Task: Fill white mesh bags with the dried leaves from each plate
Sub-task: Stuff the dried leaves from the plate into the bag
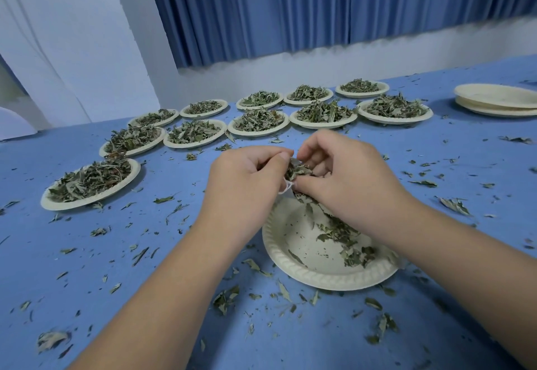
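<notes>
Above the near paper plate [293, 265], my left hand [247, 183] and my right hand [340, 177] meet. Between them is a small white mesh bag [295, 170] stuffed with dried leaves; only its leafy top and a bit of white string [286, 187] show. My left hand's curled fingers grip the bag's left side. My right hand's fingers pinch leaves at the bag's mouth. The near plate holds a thin scatter of leaves [345, 238] on its right half, partly hidden by my right forearm.
Several plates heaped with dried leaves [90, 180] stand in two rows across the blue table [145, 253], from near left to far right. A stack of bare plates [499, 99] sits at the far right. Loose leaf bits litter the cloth. Blue curtains hang behind.
</notes>
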{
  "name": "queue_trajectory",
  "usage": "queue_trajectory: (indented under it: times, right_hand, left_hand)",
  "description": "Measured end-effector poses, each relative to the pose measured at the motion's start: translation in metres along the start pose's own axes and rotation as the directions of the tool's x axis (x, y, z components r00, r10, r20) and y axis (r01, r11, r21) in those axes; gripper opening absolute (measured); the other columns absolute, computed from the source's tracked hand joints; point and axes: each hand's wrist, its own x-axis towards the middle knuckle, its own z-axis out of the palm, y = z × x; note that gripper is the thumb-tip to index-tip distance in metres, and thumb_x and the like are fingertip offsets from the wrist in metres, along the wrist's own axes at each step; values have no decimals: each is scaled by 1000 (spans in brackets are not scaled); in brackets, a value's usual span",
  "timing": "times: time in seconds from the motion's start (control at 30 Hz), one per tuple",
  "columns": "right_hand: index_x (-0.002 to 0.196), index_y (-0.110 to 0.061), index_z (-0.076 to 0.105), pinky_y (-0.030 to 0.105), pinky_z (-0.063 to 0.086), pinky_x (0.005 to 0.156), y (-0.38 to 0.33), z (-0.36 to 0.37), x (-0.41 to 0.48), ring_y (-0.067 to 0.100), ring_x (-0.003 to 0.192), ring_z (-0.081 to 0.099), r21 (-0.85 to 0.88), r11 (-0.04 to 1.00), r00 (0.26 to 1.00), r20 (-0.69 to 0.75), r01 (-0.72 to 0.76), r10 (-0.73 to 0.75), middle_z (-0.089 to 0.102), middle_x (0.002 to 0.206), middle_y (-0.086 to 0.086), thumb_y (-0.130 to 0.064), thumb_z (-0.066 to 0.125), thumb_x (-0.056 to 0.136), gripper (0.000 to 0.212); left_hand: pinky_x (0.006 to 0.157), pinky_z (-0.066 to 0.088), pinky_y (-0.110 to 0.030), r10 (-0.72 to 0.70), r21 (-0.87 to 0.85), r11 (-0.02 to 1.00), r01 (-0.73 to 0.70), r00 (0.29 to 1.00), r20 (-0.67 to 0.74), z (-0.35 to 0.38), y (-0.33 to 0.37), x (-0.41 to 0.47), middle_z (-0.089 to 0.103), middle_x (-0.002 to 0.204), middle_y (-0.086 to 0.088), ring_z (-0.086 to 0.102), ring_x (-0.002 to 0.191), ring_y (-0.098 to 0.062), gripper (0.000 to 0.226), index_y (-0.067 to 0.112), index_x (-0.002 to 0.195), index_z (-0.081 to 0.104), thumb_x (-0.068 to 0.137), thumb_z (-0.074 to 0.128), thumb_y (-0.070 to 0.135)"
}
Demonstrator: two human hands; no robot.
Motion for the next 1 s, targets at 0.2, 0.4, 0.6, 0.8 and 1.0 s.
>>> queue_trajectory:
  times: [0.2,0.4,0.6,0.8,1.0]
  right_hand:
    - [73,-24,66,13,43,60,-3,0,0,3,65,54,23,996,992,-93,88,-85,60,64,-12,-17,79,72,15]
    - [77,-15,74,15,42,68,-8,-3,0,6,78,54,-41,981,974,-117,190,-194,64,75,-7,-9,74,74,7]
    - [96,-21,75,12,41,76,-6,-11,-1,3,85,55,2,981,981,-18,195,-195,60,90,-7,-13,69,84,15]
    - [78,-22,64,11,42,61,-5,-9,-3,-2,66,54,67,988,982,-144,137,-126,60,77,-11,-9,76,74,18]
    - [82,-25,72,22,52,71,-2,-10,-3,1,76,62,103,987,991,-69,126,-119,66,81,-11,-14,72,81,11]
  left_hand:
    - [49,39,-17,127,83,989,-123,991,-43,0,-2,-1,63,57,8,47,49,0,30,41,75,71,94,60,20]
    - [56,37,-10,215,94,973,-211,976,-35,2,-1,-2,64,62,21,54,58,5,23,27,93,77,94,58,15]
    - [53,42,-12,141,-66,987,-147,986,-90,7,2,-5,67,63,13,55,57,3,23,29,89,75,93,60,13]
    - [54,42,-21,99,-118,988,-104,994,-48,13,2,-8,65,64,-2,50,56,-4,28,34,83,75,95,59,14]
    - [55,44,-16,12,-173,985,-23,998,-66,15,-2,-6,65,59,11,52,54,0,26,31,81,75,94,59,14]
